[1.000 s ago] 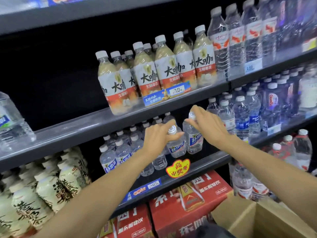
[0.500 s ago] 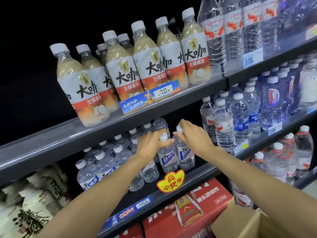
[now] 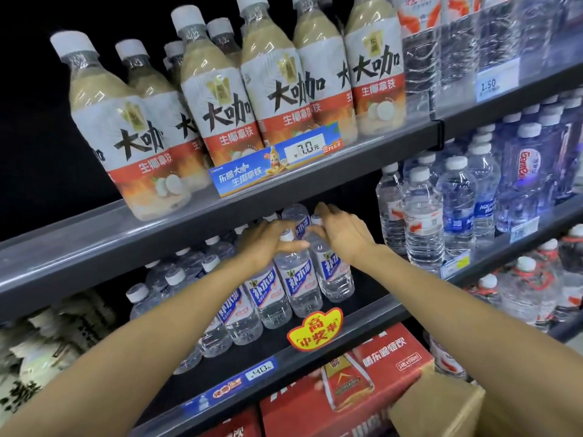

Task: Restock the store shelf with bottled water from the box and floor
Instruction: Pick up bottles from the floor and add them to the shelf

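Both my arms reach into the middle shelf [image 3: 356,329]. My left hand [image 3: 268,241] grips the neck of a clear water bottle [image 3: 298,282] with a blue-and-white label and a white cap. Just to its right, my right hand [image 3: 342,231] rests on the top of a second matching bottle [image 3: 334,269]. Both bottles stand upright at the right end of a row of the same bottles [image 3: 239,310]. The corner of a brown cardboard box [image 3: 441,408] shows at the bottom right.
Milky coffee bottles [image 3: 220,102] fill the shelf above, whose edge [image 3: 126,247] hangs low over my hands. Other water bottles [image 3: 441,216] stand to the right. Red drink cartons [image 3: 347,383] sit below. A yellow-red promo tag [image 3: 315,329] clips the shelf lip.
Both hands pushed the two bottles deeper into the shelf and slightly right. The camera moved closer and lower.
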`<state>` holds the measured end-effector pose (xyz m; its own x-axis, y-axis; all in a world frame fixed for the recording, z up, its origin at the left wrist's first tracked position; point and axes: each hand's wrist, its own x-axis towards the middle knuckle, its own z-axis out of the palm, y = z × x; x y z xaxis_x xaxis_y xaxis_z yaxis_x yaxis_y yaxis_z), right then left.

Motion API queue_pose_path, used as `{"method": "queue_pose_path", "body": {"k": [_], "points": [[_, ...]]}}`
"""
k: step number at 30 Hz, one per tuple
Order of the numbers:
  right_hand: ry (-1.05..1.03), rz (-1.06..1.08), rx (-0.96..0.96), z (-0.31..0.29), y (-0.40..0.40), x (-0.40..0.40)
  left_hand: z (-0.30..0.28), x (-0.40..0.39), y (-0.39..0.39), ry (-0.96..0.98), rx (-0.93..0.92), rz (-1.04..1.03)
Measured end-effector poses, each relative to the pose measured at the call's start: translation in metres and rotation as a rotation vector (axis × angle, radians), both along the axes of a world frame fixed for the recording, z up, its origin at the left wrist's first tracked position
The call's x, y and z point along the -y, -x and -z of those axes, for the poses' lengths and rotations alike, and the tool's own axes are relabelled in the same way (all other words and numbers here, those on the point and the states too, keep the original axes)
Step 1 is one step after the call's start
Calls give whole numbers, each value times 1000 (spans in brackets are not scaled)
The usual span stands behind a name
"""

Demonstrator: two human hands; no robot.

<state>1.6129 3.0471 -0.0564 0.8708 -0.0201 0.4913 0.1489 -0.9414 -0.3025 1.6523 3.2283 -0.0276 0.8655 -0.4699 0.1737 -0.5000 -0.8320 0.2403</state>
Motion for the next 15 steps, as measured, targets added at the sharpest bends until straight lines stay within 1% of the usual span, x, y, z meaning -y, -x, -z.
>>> {"method": "queue_pose_path", "body": {"k": [3, 7, 10, 12, 15], "points": [[2, 15, -24, -1, -4, -2, -3, -6, -1, -8, -13, 3], [-25, 17, -56, -1, -5, -3, -9, -6, 2, -87, 33, 31], [-56, 7, -61, 2, 0, 3, -13, -4, 1, -86, -23, 52], [-88, -19, -132, 4, 4, 8, -15, -3, 0, -85, -57, 56], [-155, -104, -293, 7, 9, 17, -19, 2, -3, -90, -65, 71]]}}
